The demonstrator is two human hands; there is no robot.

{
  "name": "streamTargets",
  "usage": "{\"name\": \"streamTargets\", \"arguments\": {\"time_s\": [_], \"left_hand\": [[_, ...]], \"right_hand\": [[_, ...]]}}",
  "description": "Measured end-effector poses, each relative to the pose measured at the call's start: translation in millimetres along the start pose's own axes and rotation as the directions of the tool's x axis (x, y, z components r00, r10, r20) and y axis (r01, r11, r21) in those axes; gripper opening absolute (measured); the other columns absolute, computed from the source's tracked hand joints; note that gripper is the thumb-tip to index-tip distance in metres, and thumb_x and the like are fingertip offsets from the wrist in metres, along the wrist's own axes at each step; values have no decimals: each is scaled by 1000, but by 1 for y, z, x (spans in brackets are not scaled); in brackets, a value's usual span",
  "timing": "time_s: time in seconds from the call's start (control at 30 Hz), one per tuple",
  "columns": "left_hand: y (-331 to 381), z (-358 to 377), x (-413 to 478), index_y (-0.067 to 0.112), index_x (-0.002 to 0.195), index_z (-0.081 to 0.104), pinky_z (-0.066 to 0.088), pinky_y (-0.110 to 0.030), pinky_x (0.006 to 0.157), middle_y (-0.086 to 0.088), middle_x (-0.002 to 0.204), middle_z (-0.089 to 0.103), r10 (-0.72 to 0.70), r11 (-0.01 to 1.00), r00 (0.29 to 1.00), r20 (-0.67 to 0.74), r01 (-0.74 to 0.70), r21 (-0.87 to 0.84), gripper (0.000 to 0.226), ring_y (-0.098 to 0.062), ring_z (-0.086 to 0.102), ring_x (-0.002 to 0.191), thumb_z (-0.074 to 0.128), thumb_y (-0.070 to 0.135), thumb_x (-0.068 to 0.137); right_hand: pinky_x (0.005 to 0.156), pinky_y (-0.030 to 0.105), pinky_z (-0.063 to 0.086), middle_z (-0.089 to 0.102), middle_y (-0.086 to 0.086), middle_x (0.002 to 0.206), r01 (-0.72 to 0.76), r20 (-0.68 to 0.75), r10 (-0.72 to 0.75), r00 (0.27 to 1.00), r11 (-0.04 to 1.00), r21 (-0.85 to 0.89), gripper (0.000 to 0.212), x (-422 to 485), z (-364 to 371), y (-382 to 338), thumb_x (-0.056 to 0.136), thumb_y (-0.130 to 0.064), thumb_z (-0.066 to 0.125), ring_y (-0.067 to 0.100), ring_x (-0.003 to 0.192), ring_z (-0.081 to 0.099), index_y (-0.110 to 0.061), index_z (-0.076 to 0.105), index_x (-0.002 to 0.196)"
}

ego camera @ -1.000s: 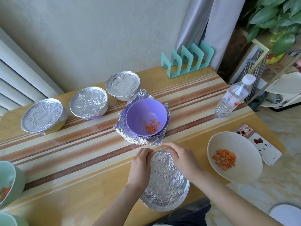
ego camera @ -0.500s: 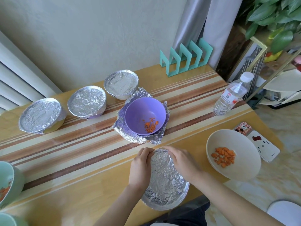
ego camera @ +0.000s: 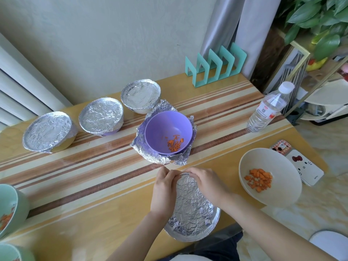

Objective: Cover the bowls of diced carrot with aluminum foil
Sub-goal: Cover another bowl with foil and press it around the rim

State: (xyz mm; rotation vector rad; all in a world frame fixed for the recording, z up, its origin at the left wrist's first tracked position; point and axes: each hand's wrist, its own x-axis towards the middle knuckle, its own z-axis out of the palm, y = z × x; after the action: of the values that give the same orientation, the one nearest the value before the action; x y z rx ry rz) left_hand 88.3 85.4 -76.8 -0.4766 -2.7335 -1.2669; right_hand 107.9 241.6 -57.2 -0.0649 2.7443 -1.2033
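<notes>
On my feed I get a plain off-white wall point(ego camera: 113, 44), grey curtain point(ego camera: 226, 25), striped wooden table point(ego camera: 75, 213), leafy plant point(ego camera: 316, 19) top right, pale marbled floor point(ego camera: 331, 147), soft daylight

I log the tabletop point(ego camera: 84, 194) as glossy, smooth, wood-look with stripes — it throws soft reflections. The nearest foil cover point(ego camera: 192, 210): thin bright metal, finely crinkled, shiny. The purple bowl point(ego camera: 163, 127): smooth plastic by the look, near matt. The cream bowl point(ego camera: 263, 162): smooth, low sheen. The bottle point(ego camera: 267, 112) — clear plastic, ribbed. The teal rack point(ego camera: 242, 57): flat, matt.
</notes>
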Motion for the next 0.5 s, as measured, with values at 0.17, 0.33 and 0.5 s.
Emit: {"name": "streamTargets", "arguments": {"time_s": [0.17, 0.33, 0.5], "left_hand": [[-1, 3, -4, 13, 90, 63, 32, -1, 68, 6, 78, 46, -12, 999, 1000, -22, 11, -44, 9, 1, 42, 71, 57, 9, 85], [-3, 4, -4, 10, 83, 60, 40, -11, 65, 4, 80, 55, -30, 996, 999, -26, 28, -90, 2, -2, 50, 74, 58, 11, 83], [-3, 6, -7, 21, 82, 56, 37, -11, 66, 9, 78, 51, -5, 998, 999, -49, 1, -70, 13, -4, 49, 73, 61, 9, 81]], "right_hand": [[79, 4, 41, 68, -1, 112, -14, 28, 16, 999, 999, -48, 33, 1, 0, 4, 95, -2, 48, 10, 105, 63, -17, 60, 122], [90, 21, 46, 63, -1, 122, 0, 147, 6, 989, 999, -46, 33, 5, -4, 2, 100, -12, 43, 13, 112, 58, -19, 55, 129], [93, 32, 48, 65, 4, 118, -33, 185, 40, 982, 999, -38, 34, 8, -4, 5, 97, -4, 45, 15, 113, 59, -16, 57, 127]]}}
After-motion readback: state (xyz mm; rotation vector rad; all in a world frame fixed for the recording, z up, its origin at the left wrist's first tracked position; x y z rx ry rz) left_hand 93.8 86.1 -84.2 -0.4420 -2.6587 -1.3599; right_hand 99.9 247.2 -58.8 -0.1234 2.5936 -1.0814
